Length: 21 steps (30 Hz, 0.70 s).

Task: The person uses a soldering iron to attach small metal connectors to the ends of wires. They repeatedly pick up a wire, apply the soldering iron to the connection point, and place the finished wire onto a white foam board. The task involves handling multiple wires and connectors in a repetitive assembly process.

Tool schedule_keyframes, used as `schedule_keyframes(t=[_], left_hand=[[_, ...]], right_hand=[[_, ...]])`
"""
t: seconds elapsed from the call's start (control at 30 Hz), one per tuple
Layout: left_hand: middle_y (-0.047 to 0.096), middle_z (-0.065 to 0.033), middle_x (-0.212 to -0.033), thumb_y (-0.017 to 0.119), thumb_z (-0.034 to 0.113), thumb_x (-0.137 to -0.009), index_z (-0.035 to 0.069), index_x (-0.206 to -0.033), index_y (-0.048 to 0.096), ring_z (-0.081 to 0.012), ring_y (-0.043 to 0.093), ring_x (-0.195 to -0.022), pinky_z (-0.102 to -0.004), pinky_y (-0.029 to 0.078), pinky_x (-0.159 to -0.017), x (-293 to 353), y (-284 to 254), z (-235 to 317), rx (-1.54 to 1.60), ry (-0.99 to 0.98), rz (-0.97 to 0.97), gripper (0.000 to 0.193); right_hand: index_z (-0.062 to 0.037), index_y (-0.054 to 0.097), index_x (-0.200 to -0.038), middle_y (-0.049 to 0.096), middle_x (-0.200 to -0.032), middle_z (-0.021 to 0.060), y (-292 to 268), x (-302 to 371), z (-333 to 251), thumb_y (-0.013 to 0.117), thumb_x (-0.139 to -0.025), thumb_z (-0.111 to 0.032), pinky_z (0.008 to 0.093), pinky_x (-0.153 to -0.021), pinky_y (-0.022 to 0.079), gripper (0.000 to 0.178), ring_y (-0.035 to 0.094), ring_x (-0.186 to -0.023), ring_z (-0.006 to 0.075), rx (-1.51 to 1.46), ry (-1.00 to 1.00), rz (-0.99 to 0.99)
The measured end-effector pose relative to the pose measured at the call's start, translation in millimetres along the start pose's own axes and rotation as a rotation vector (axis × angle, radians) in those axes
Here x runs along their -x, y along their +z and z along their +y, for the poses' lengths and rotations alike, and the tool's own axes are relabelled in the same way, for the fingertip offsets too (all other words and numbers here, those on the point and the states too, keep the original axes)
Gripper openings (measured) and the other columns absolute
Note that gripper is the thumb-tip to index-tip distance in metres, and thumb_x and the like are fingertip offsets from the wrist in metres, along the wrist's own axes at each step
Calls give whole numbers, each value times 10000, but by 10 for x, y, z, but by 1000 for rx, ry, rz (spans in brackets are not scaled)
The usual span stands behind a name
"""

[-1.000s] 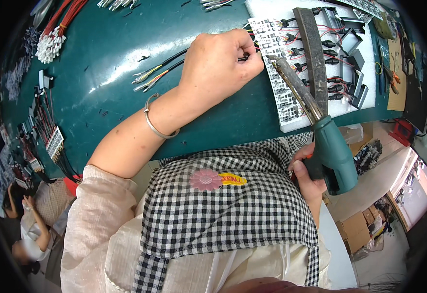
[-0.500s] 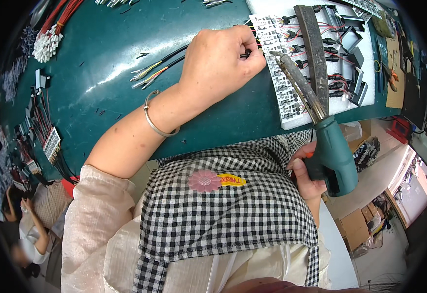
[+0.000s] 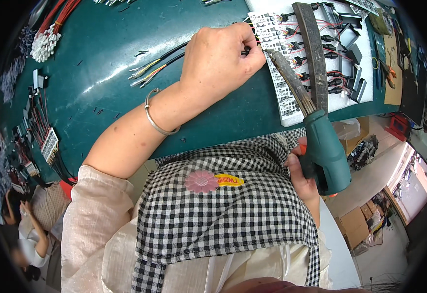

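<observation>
My left hand is closed in a pinch on a black cable at the left edge of a strip of white circuit boards. The cable's far end fans out into bare-tipped coloured wires left of the hand; the joint at the fingertips is mostly hidden. Wrapped round the handle of a green pistol-shaped soldering gun, my right hand is partly covered by its body. The gun's dark tip reaches up-left over the boards, close beside my left fingertips; whether it touches a wire I cannot tell.
A dark metal bar lies across the wires on a white foam sheet. Black plastic housings sit right of it. Red wire bundles with white connectors lie at upper left. Another person sits at lower left.
The soldering gun has shifted slightly left, and its tip is now nearer my left fingertips. My left hand keeps its pinch in nearly the same place.
</observation>
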<state>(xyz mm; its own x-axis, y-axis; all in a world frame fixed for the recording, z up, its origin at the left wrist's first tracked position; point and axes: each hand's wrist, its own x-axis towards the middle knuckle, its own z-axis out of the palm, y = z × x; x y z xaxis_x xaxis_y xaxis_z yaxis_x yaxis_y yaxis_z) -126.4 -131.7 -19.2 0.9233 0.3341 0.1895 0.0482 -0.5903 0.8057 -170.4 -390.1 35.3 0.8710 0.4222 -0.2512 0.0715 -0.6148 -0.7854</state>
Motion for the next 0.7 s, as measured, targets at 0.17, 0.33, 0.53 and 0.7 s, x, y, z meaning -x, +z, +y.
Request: schedule_keyframes(t=[0.17,0.33,0.53,0.7], left_hand=[[492,-24,-455,639,105,-711,27,-688,603,-59,420,-394,-235,351,-403,6,18,-23,-13,10,7,90],[501,-29,-461,638,108,-710,27,-686,605,-60,428,-396,-235,356,-407,-4,-1,-3,-18,13,2,91],[506,-30,-466,635,112,-712,27,-690,608,-64,436,-398,-235,361,-412,3,-9,-15,-35,4,3,92],[507,-29,-468,631,111,-714,25,-690,606,-68,434,-403,-234,361,-417,-2,-8,12,-39,-26,-19,93]], right_hand=[[-31,619,-934,624,-813,65,-2,-18,-6,661,-774,-60,300,-675,476,168,593,-714,186,-119,38,-55],[33,505,-1087,564,-680,73,-24,-40,-30,636,-755,-30,259,-562,448,362,536,-576,150,-207,-107,58],[71,370,-1248,533,-653,82,0,-149,-60,710,-722,-79,246,-533,440,644,509,-545,150,-338,-168,324],[-17,543,-1006,526,-677,27,119,-248,-188,776,-693,-192,248,-581,442,428,508,-593,143,393,-268,339]])
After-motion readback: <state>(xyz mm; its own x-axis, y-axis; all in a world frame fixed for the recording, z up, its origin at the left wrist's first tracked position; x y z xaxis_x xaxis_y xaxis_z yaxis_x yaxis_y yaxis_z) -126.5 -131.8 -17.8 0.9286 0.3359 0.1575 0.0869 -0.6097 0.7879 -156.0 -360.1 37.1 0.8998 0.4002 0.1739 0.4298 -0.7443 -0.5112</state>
